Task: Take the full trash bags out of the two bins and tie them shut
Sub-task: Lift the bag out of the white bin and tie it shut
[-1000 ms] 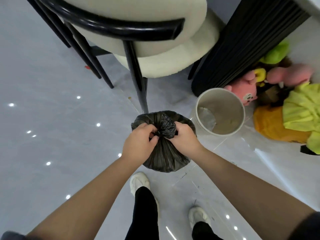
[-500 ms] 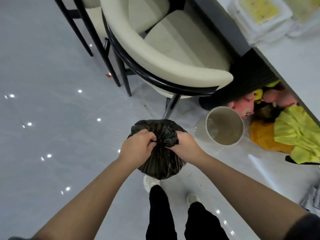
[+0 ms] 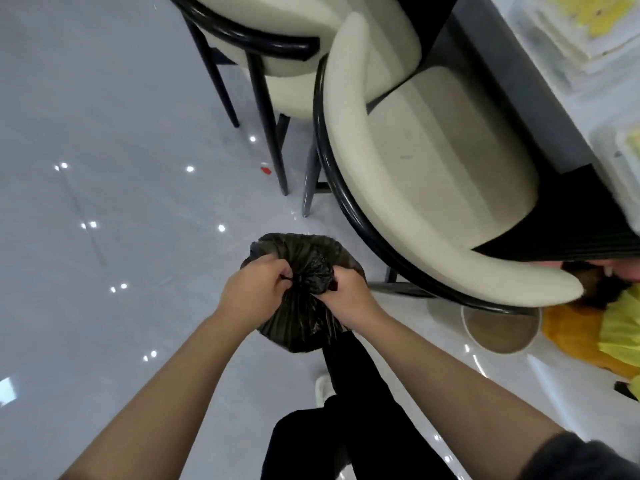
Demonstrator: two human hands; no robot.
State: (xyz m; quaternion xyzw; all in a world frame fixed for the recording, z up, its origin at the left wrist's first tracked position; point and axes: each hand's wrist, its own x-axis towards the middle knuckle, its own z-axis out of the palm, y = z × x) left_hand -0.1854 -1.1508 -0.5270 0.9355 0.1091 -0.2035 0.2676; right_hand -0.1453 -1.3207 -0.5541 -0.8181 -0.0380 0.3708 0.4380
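Bag: a full black plastic trash bag [image 3: 304, 306], crinkled and glossy, held up above the floor in front of the person's legs, out of any bin; its top is gathered into a bunched neck between the two hands.
Left hand: the left hand [image 3: 251, 294] is closed on the left side of the gathered neck, fingers curled in tight and pinching the plastic.
Right hand: the right hand [image 3: 349, 297] is closed on the right side of the neck, fingers curled into the bunched plastic, knuckles towards the camera.
Knot: whether the neck is fully knotted cannot be told; the fingers cover it.
Bin: a round pale beige plastic waste bin [image 3: 500, 329] stands on the floor to the right of the bag, well apart from it, partly under the chair's rim; no bag liner shows inside.
Chair: a cream upholstered chair with a curved black metal frame [image 3: 433, 161] stands just beyond the bag, to its right; a second similar chair [image 3: 284, 46] is behind it.
Floor: glossy pale grey tile floor [image 3: 104, 237] with small bright light reflections.
Legs: black trousers [image 3: 356, 410] and one white shoe [image 3: 322, 386] below the bag.
Right edge: yellow and orange soft fabric items [image 3: 595, 334] lie on the floor beside the bin.
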